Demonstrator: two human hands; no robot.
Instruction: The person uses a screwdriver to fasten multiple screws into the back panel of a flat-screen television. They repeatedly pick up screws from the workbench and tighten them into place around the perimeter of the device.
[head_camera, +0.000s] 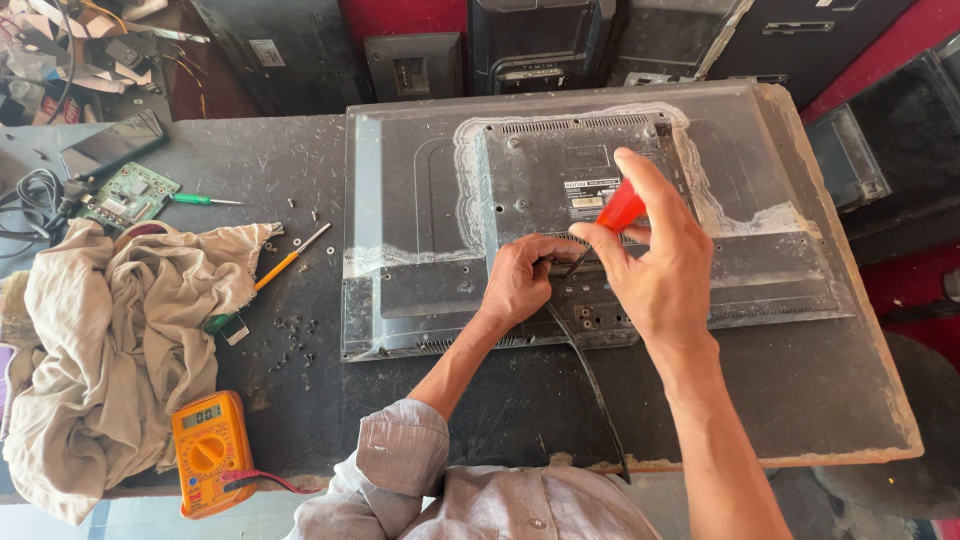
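The right hand (655, 265) is clamped on a red-handled screwdriver (618, 212) angled into the back cover (420, 230) of a flat television lying face down at desk centre; the left hand (520, 280) is closed on the black cable (590, 380) beside the tip. A slipping tip could likely gouge plastic or nick fingers. A white rectangular label (590, 193) sits at 12 o'clock from the hands.

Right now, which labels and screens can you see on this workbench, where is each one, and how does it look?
White rectangular label: on the dusty grey back cover of the flat television, just beside the right hand holding a red-handled screwdriver.
Small grey display: at the top of the orange multimeter, near the table's front left edge.
Dark glossy phone screen: lying far left, rectangular, unlit.
Pale sticker: on a black casing behind the table.
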